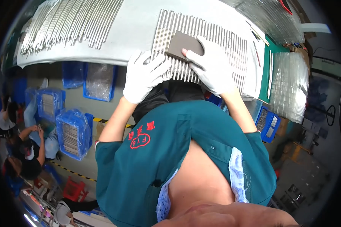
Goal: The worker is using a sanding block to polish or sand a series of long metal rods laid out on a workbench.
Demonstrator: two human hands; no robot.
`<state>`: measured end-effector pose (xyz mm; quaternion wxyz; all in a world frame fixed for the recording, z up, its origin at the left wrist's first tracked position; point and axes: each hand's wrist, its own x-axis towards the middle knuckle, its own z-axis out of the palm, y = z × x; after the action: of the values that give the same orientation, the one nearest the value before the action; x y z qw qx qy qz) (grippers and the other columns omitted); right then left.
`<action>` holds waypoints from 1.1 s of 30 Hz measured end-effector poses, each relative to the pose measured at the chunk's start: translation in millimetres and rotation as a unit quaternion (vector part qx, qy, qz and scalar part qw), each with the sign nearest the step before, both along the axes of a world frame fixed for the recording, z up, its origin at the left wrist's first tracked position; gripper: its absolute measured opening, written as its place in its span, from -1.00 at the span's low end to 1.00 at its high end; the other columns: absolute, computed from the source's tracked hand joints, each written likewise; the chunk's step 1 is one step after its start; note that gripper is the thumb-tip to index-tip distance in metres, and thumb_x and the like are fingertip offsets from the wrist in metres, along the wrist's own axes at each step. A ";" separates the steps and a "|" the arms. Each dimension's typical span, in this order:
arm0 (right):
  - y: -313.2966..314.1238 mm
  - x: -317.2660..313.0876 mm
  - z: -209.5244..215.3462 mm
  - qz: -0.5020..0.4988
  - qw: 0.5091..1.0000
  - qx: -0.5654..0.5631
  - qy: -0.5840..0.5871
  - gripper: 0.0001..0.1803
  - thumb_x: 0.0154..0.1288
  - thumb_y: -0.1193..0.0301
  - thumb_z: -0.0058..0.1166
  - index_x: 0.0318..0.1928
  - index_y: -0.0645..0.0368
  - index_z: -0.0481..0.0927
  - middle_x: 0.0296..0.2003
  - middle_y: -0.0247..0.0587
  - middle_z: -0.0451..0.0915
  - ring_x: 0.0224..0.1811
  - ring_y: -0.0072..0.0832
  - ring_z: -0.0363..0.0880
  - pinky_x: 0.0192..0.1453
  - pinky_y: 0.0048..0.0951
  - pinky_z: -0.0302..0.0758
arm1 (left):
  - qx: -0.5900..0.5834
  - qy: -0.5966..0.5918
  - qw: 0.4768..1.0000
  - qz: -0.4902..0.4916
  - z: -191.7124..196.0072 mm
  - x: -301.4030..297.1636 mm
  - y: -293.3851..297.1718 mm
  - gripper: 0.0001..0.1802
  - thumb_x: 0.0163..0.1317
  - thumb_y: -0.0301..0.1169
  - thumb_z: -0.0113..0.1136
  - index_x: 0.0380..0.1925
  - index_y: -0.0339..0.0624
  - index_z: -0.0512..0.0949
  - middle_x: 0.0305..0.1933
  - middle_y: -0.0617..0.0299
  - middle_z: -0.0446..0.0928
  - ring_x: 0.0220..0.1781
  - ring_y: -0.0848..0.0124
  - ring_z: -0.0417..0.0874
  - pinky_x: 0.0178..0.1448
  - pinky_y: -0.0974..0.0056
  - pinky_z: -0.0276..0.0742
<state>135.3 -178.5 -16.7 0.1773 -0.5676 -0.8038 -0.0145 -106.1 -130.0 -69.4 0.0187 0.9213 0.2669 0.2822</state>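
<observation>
A row of slim silvery metal rods (pixel 225 41) lies side by side on the white-covered table in front of me. My right hand (pixel 215 64), in a white glove with a bare thumb tip showing, grips a flat grey-brown rectangular pad (pixel 180 44). The pad rests across the rods, toward the left part of the row. My left hand (pixel 146 77), also gloved in white, lies at the row's near left corner. Its fingers are spread, with the fingertips touching the rod ends.
A second batch of rods (pixel 79 22) lies at the table's far left. Clear plastic trays (pixel 290 83) are stacked on the right, near a green mat (pixel 268 72). Blue crates (pixel 74 134) stand on the floor at left, where other people (pixel 30 151) sit.
</observation>
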 end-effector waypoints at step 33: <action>-14.5 28.2 10.1 0.009 0.998 -0.045 -0.040 -0.52 0.03 0.38 0.33 0.04 -0.25 0.67 0.18 0.09 0.44 0.15 -0.02 0.45 0.20 -0.14 0.39 | -0.013 -0.005 1.000 0.017 -4.4 1.7 -1.9 -0.59 -0.04 -0.08 0.29 -0.12 0.15 0.64 -0.01 0.41 0.58 -0.03 0.27 0.52 0.20 0.08 0.35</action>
<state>163.4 -193.0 -6.7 0.1195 -0.5668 -0.8151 0.0008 -104.4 -131.9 -73.7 0.0268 0.9150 0.2860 0.2833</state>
